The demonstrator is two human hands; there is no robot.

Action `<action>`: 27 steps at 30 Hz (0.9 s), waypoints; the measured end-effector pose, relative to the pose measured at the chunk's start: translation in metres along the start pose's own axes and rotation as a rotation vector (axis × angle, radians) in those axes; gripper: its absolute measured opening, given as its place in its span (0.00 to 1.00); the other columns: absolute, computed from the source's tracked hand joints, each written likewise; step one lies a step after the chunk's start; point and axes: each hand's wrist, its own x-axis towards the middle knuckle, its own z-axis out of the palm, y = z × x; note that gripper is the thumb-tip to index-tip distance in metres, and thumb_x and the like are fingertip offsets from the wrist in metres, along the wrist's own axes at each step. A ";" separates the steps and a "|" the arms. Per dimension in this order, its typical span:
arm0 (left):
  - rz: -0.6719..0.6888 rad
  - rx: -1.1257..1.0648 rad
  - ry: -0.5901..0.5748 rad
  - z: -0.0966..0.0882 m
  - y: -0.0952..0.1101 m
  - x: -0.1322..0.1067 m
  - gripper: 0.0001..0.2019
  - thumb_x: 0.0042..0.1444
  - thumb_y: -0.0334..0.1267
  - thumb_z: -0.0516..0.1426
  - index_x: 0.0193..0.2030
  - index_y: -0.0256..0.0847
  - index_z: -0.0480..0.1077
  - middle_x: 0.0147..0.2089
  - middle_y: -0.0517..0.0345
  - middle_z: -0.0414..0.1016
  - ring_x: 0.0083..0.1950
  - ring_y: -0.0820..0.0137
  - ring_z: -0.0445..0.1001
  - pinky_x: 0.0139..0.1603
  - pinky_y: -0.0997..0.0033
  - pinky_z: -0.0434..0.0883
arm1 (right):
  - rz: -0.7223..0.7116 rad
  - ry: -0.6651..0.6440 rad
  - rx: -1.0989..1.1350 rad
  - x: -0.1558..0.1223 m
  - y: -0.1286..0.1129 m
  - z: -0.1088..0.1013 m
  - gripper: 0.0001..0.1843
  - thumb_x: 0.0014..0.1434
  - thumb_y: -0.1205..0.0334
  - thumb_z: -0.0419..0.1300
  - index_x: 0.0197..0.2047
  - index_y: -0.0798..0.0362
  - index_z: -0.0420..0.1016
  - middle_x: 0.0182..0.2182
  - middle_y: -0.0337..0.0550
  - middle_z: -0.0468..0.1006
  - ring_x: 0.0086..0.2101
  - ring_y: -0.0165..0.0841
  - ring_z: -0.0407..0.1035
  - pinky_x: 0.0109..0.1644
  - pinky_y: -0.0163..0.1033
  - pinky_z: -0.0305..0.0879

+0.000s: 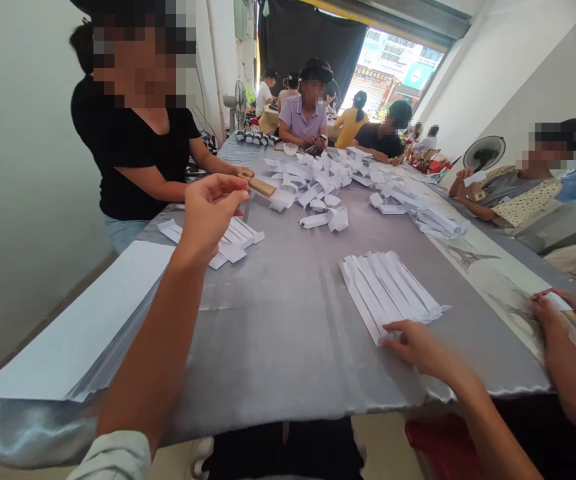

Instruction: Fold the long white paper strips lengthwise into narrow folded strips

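Observation:
My left hand [213, 210] is raised over the left side of the table, thumb and fingertips drawn close in a pinch. Whatever might lie between them is too small or hidden to make out. Just beyond its fingertips, a flat wooden strip [262, 187] appears to be in a co-worker's hand [245, 174]. Low at the right, my right hand [415, 345] rests its slightly parted fingertips at the near edge of a row of folded white paper strips [388, 290]. Behind my left hand lie more folded paper strips [241, 233].
A stack of large white paper sheets [88, 320] lies along the left table edge. A heap of folded white papers [318, 177] covers the far middle of the grey cloth [278, 333]. Co-workers sit around; one person's hands [555, 320] work close at my right.

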 end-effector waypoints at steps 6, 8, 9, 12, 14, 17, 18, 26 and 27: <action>0.046 0.051 -0.001 -0.004 0.014 -0.005 0.05 0.52 0.32 0.65 0.37 0.38 0.77 0.42 0.51 0.83 0.42 0.66 0.81 0.33 0.74 0.75 | -0.125 0.083 -0.219 0.000 -0.076 -0.015 0.26 0.70 0.50 0.57 0.64 0.56 0.78 0.29 0.46 0.82 0.32 0.41 0.77 0.39 0.43 0.65; 0.078 0.073 -0.012 -0.002 0.018 -0.008 0.04 0.53 0.31 0.64 0.37 0.38 0.77 0.43 0.52 0.83 0.41 0.67 0.81 0.34 0.74 0.76 | -0.289 0.020 -0.211 0.007 -0.114 -0.008 0.26 0.71 0.50 0.58 0.66 0.54 0.77 0.30 0.43 0.82 0.34 0.41 0.77 0.40 0.43 0.65; 0.101 0.084 -0.019 0.000 0.019 -0.011 0.04 0.53 0.30 0.63 0.37 0.39 0.77 0.42 0.52 0.82 0.40 0.68 0.81 0.35 0.73 0.76 | -0.373 -0.041 -0.203 0.012 -0.133 -0.002 0.25 0.71 0.51 0.59 0.65 0.53 0.77 0.31 0.43 0.82 0.35 0.40 0.77 0.41 0.43 0.66; 0.194 0.117 -0.064 0.011 0.025 -0.026 0.04 0.54 0.29 0.63 0.37 0.39 0.76 0.40 0.54 0.82 0.40 0.69 0.80 0.35 0.74 0.76 | -0.597 -0.186 -0.181 0.030 -0.186 0.027 0.24 0.71 0.56 0.61 0.66 0.55 0.76 0.37 0.46 0.84 0.40 0.41 0.77 0.45 0.43 0.69; 0.234 0.130 -0.152 0.021 0.029 -0.040 0.05 0.55 0.28 0.61 0.38 0.39 0.77 0.41 0.55 0.82 0.39 0.70 0.80 0.34 0.75 0.74 | -0.766 -0.167 -0.189 0.043 -0.218 0.056 0.25 0.71 0.63 0.59 0.69 0.56 0.72 0.44 0.49 0.83 0.44 0.41 0.77 0.52 0.45 0.70; 0.274 0.095 -0.386 0.032 0.037 -0.063 0.09 0.57 0.25 0.58 0.39 0.39 0.77 0.40 0.57 0.83 0.37 0.73 0.79 0.36 0.75 0.74 | -0.994 -0.120 -0.243 0.057 -0.266 0.105 0.28 0.71 0.65 0.56 0.73 0.55 0.66 0.53 0.55 0.79 0.48 0.44 0.76 0.55 0.49 0.73; 0.289 0.091 -0.471 0.033 0.041 -0.070 0.10 0.58 0.24 0.57 0.39 0.39 0.77 0.40 0.58 0.83 0.36 0.74 0.78 0.37 0.75 0.74 | -1.079 -0.129 -0.257 0.059 -0.283 0.121 0.31 0.72 0.65 0.56 0.76 0.53 0.61 0.58 0.56 0.77 0.50 0.44 0.75 0.57 0.50 0.73; 0.373 0.178 -0.779 0.022 0.064 -0.091 0.12 0.64 0.24 0.52 0.42 0.41 0.75 0.45 0.57 0.83 0.45 0.69 0.80 0.49 0.68 0.73 | -1.379 0.120 -0.288 0.068 -0.381 0.203 0.28 0.73 0.65 0.58 0.73 0.45 0.65 0.74 0.57 0.55 0.70 0.51 0.54 0.67 0.56 0.69; 0.371 0.190 -0.799 0.020 0.066 -0.092 0.12 0.65 0.25 0.52 0.43 0.41 0.75 0.47 0.56 0.83 0.47 0.68 0.80 0.49 0.68 0.73 | -1.414 0.153 -0.270 0.071 -0.383 0.208 0.26 0.72 0.66 0.59 0.71 0.46 0.69 0.73 0.57 0.56 0.70 0.50 0.54 0.69 0.56 0.67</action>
